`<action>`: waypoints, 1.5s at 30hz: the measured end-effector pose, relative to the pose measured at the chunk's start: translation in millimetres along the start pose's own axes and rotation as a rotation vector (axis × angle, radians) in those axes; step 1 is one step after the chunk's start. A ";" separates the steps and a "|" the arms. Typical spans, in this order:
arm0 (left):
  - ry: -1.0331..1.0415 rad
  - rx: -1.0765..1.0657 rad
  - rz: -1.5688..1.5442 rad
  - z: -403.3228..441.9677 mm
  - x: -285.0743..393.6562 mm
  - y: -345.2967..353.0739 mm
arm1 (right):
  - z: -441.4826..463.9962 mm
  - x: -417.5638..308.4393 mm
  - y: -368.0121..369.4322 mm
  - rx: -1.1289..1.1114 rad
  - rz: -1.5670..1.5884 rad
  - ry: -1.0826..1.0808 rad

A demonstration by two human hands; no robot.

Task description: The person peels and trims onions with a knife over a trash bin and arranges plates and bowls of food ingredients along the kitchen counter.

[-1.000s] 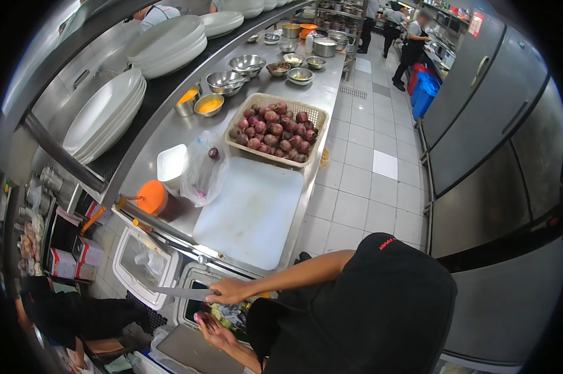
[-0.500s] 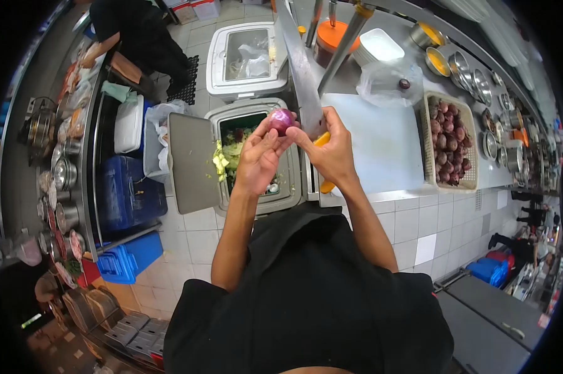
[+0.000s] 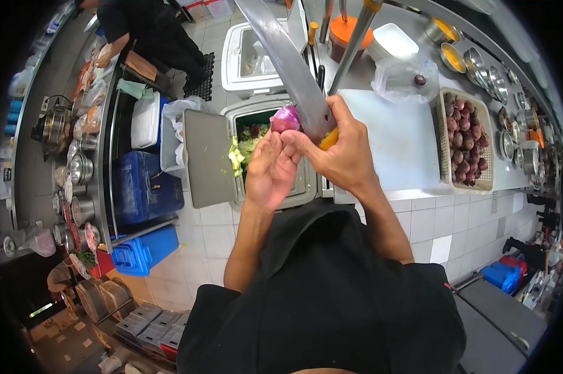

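A red onion (image 3: 286, 119) rests in the fingers of my left hand (image 3: 272, 163), palm turned up. My right hand (image 3: 347, 149) is closed round the yellow handle of a large knife (image 3: 289, 65), its broad blade slanting up and to the left. The blade's heel lies right beside the onion, and my right thumb reaches across to it; whether the edge touches the skin I cannot tell. Below the hands stands an open grey bin (image 3: 305, 193) with green vegetable scraps (image 3: 249, 148) in it.
To the right lies a white cutting board (image 3: 390, 143), with a basket (image 3: 445, 168) of red onions beyond it. A plastic bag (image 3: 397, 81) with one onion sits behind the board. A white bin (image 3: 237, 78) is farther off. A co-worker (image 3: 150, 37) stands at the left counter.
The knife has swung so its blade leans further left, with its heel beside the onion. The onion has turned in my left fingers. The whole view has shifted slightly.
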State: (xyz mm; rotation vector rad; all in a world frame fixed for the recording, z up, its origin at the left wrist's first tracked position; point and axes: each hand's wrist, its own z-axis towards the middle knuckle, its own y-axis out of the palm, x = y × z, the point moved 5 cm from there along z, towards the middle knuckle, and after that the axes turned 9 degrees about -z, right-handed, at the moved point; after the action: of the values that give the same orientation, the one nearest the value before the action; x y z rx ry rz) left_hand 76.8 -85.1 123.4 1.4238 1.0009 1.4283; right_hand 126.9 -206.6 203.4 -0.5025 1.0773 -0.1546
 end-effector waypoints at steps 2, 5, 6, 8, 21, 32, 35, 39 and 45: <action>0.004 0.010 0.005 -0.6 -0.8 0.7 | -1.4 -2.8 -2.7 -0.047 0.035 0.081; 0.018 -0.005 0.037 1.1 -1.1 3.8 | -1.8 -1.1 -2.2 -0.080 0.059 0.132; 0.018 -0.010 0.036 2.3 -1.2 5.6 | -0.9 -1.1 -2.9 -0.069 0.048 0.113; 0.014 0.009 0.044 3.3 -2.5 7.7 | -0.4 -3.7 -7.4 -0.108 0.025 0.152; -0.007 -0.024 0.103 18.0 -11.5 5.4 | 2.9 3.2 -20.7 -0.120 -0.057 0.194; -0.206 -0.122 0.057 37.6 -26.7 -17.7 | -11.1 40.0 -38.3 0.048 -0.062 0.255; -0.142 -0.070 0.141 45.0 -29.1 -26.5 | -14.8 43.6 -33.4 0.046 -0.105 0.190; -0.173 -0.101 0.183 49.3 -37.3 -27.0 | -21.6 37.3 -44.5 0.059 -0.111 0.150; -0.204 -0.110 0.175 52.7 -41.1 -30.3 | -21.8 36.6 -47.5 0.057 -0.112 0.138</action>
State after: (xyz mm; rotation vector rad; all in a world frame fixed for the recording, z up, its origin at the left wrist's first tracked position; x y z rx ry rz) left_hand 129.7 -116.7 83.3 1.5702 0.6736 1.4054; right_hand 131.0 -268.4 188.0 -0.5070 1.1766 -0.3216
